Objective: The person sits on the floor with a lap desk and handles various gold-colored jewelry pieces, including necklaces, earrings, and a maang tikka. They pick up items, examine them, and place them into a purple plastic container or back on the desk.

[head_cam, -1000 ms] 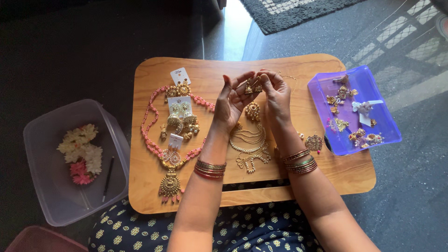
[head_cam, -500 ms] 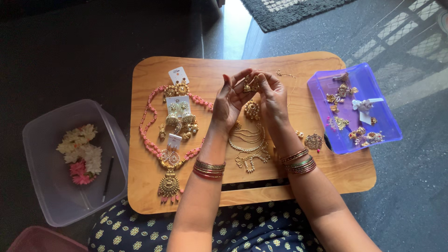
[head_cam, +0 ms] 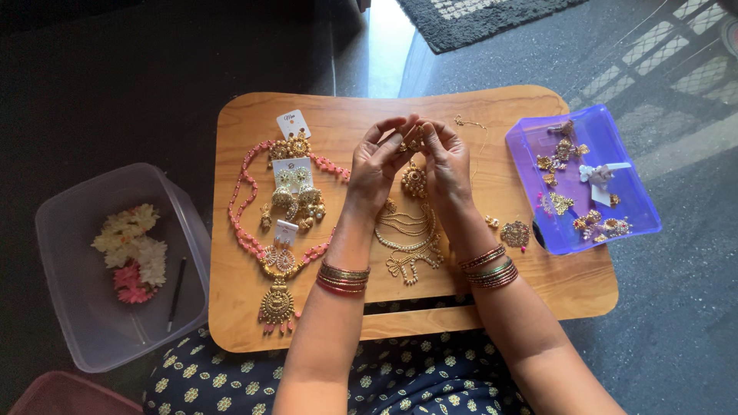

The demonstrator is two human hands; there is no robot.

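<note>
My left hand and my right hand meet above the middle of a small wooden lap table. Between their fingertips they pinch a pair of small gold earrings. Just below the hands lies a round gold pendant, and nearer me a pearl and gold chain necklace. A pink bead necklace with a gold pendant loops over the table's left side, around earring cards. Both wrists wear stacked bangles.
A purple tray holding several gold pieces overhangs the table's right edge. A clear plastic tub with cloth flowers and a dark stick stands on the floor at left. A thin chain and a round brooch lie on the table. A rug lies beyond.
My left fingers have closed in toward my right hand around the earrings. Both hands have sunk slightly toward the table.
</note>
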